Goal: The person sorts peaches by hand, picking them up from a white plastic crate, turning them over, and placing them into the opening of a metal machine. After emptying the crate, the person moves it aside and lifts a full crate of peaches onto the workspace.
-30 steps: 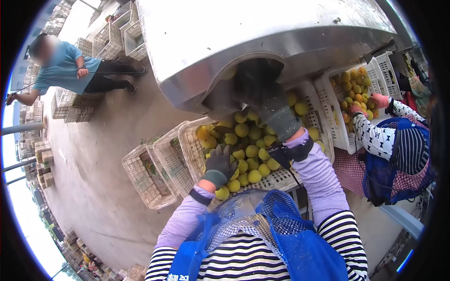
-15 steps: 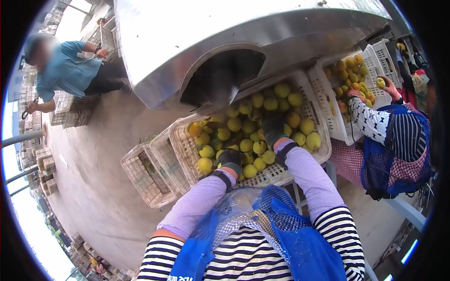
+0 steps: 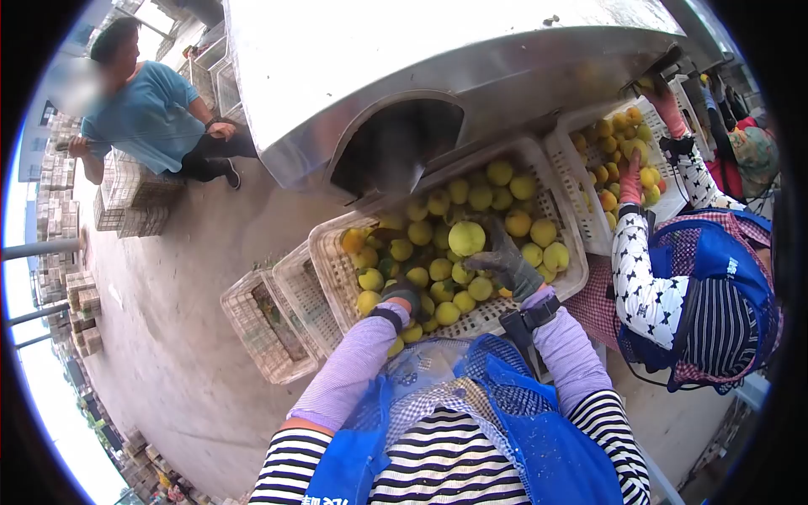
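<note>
A white plastic crate full of yellow-green round fruit stands in front of me, under the round opening of a metal machine. My right hand, in a dark glove, holds a large pale yellow-green fruit at its fingers, raised over the others. At the crate's near left side, my left hand, also gloved, is down among the fruit with its fingers curled; what they hold, if anything, is hidden.
The metal machine overhangs the crate's far side. Two stacked-looking crates lie at the left. On the right a co-worker handles fruit in another crate. A person in blue stands upper left.
My right hand has come up out of the fruit with one fruit and its palm turned. My left hand has shifted slightly left. The co-worker's one hand has reached up toward the machine.
</note>
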Demonstrator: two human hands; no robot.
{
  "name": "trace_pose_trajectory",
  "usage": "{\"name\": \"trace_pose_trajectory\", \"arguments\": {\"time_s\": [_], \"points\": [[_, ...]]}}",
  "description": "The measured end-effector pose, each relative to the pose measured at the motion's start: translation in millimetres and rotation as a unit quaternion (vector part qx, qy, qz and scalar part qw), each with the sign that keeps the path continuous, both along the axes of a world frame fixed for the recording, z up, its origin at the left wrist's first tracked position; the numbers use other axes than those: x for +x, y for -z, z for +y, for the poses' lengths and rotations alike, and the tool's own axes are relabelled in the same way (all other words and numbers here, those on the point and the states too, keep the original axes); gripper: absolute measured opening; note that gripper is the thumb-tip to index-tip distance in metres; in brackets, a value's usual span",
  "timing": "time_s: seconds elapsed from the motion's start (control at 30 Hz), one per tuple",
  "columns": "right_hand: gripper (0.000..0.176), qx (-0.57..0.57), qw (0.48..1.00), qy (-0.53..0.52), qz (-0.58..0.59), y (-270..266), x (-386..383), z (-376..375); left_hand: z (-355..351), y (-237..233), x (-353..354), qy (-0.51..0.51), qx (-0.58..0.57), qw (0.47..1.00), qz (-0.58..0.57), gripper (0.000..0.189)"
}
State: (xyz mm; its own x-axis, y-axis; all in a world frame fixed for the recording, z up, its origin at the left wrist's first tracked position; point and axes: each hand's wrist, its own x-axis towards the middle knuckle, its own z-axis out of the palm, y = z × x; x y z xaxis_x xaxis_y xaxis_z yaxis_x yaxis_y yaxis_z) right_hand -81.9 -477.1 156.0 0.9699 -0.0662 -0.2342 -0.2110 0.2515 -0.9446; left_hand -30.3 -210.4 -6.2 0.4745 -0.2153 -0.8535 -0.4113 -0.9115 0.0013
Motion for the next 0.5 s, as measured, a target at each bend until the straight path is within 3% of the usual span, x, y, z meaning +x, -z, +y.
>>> {"name": "trace_pose_trajectory", "arguments": {"time_s": [0.03,0.1,0.17,0.2,0.37,0.4,0.43,0.47,0.5], "points": [[0.073,0.02,0.999,-0.017,-0.017,2,-5,1,-5,-17,5,0.015,-0.015,0.999,0.027,0.079],[0.068,0.203,0.979,-0.027,-0.022,2,-8,4,-18,-77,15,0.044,-0.042,0.995,0.082,0.081],[0.062,0.506,0.862,-0.008,-0.003,-6,-3,14,-15,-89,10,-0.102,-0.053,0.993,0.04,0.083],[0.062,0.488,0.873,-0.008,0.008,-12,-2,16,-15,-95,12,-0.152,-0.075,0.985,0.035,0.083],[0.064,0.388,0.919,0.002,0.067,-52,-7,17,1,-128,37,-0.301,-0.256,0.915,0.077,0.078],[0.069,0.18,0.983,0.023,-0.008,-52,-9,21,5,-134,37,-0.324,-0.292,0.895,0.091,0.077],[0.074,-0.037,0.995,0.042,-0.082,-53,-7,22,8,-146,31,-0.368,-0.383,0.845,0.054,0.071],[0.079,-0.252,0.954,0.057,-0.149,-52,-4,25,0,-176,34,-0.431,-0.459,0.768,0.114,0.07],[0.081,-0.275,0.946,0.061,-0.163,-53,-3,30,-10,-206,32,-0.462,-0.505,0.715,0.143,0.07]]}}
